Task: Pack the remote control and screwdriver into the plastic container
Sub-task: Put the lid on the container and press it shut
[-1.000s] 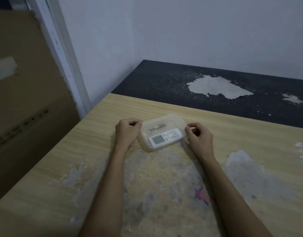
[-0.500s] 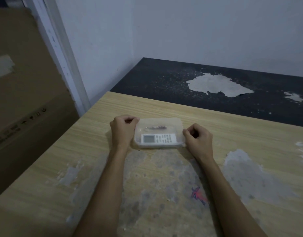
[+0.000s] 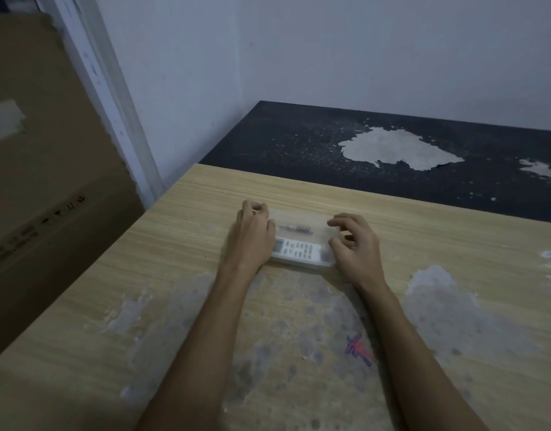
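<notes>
A clear plastic container (image 3: 302, 216) lies flat on the wooden table (image 3: 187, 275), its translucent lid on top. Through the lid I see the white remote control (image 3: 297, 247) along the near side and the thin screwdriver (image 3: 296, 228) behind it. My left hand (image 3: 252, 234) covers the container's left end, with fingers curled at the far left corner. My right hand (image 3: 355, 244) is at the right end, fingers spread and slightly raised, with the fingertips over the lid's edge.
The table has worn grey patches and a red-blue scribble (image 3: 358, 349) near me. A black surface (image 3: 299, 144) with peeled spots adjoins the far edge. A large cardboard box (image 3: 44, 181) stands beyond the table's left edge, by the wall.
The container has turned to lie level with the table's length. My right hand has gone from a fist to spread fingers. My left hand has slid further over the container's left end.
</notes>
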